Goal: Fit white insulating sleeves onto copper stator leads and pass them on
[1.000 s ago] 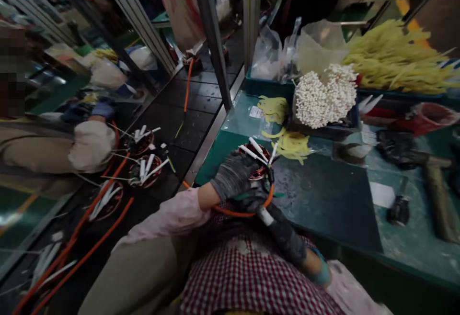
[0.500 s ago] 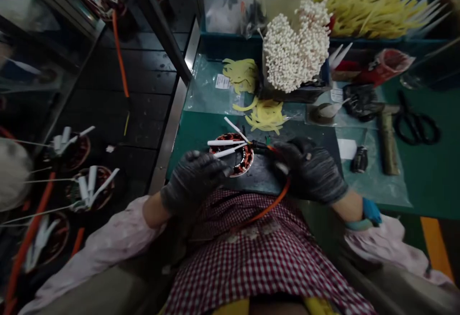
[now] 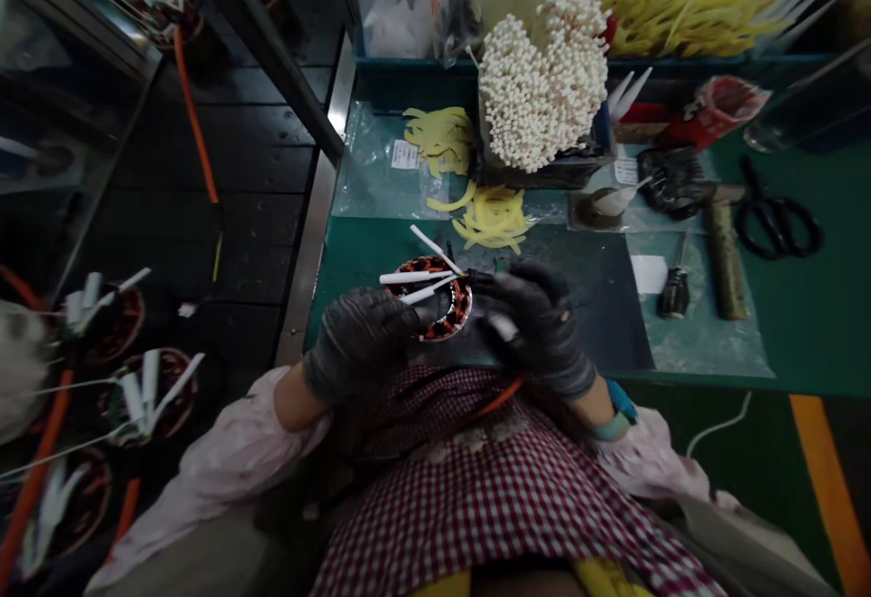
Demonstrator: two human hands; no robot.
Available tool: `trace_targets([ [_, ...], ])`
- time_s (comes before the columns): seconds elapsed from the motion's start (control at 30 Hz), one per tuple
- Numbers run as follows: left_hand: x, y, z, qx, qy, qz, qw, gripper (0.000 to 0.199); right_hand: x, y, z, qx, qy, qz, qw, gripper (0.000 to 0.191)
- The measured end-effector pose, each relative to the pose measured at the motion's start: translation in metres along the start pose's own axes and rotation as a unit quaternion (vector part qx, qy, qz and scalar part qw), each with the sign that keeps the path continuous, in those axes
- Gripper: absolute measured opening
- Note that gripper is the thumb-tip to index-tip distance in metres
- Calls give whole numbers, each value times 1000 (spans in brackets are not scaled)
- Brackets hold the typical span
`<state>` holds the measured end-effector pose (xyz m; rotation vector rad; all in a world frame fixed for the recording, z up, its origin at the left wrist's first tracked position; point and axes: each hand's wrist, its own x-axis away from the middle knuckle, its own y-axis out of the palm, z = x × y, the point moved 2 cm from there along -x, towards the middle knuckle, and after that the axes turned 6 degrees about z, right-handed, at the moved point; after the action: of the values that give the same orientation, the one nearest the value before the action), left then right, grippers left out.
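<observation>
A round motor stator with copper-red windings lies on the dark mat. White sleeves stick out from it to the left, joined to a dark cable end. My left hand, in a grey glove, touches the stator's lower left side with curled fingers; what they hold, if anything, is hidden. To the right of the stator, my right hand is blurred at the fingers, close to the cable end. An orange cable runs below it across the checked apron.
Yellow strips and a box of white-tipped sticks stand behind the stator. To the right are a screwdriver, a hammer and scissors. More stators with white sleeves sit at the left.
My right hand has moved left and inward, closer to the stator, and the orange cable hangs lower. My left hand stays beside the stator. The whole view has shifted slightly.
</observation>
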<state>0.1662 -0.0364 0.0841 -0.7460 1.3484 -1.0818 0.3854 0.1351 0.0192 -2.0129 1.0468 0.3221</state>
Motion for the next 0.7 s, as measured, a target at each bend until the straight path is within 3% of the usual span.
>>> trace_targets([
  [0.1, -43, 6, 0, 8, -50, -5, 999, 55, 11, -16, 9, -13, 122, 1, 992, 38],
  [0.13, -56, 12, 0, 22, -68, -30, 997, 57, 10, -21, 9, -19, 129, -10, 991, 34],
  [0.23, -82, 28, -7, 85, -103, -108, 985, 36, -11, -38, 10, -15, 91, -38, 995, 28],
  [0.3, -88, 32, -15, 150, -108, -130, 974, 31, -29, -48, 12, 2, 50, -59, 997, 30],
  [0.4, -86, 31, -26, 236, -120, -124, 956, 40, -44, -53, 17, 42, -12, -74, 996, 33],
  [0.53, -83, 32, -29, 227, -145, -118, 956, 36, -33, -47, 19, 92, -76, -80, 990, 52],
  [0.63, -83, 32, -24, 180, -151, -119, 965, 38, -16, -45, 15, 97, -59, -53, 992, 32],
  [0.7, -80, 27, -17, 131, -144, -95, 976, 53, -10, -47, 10, 57, -25, -50, 997, 21],
])
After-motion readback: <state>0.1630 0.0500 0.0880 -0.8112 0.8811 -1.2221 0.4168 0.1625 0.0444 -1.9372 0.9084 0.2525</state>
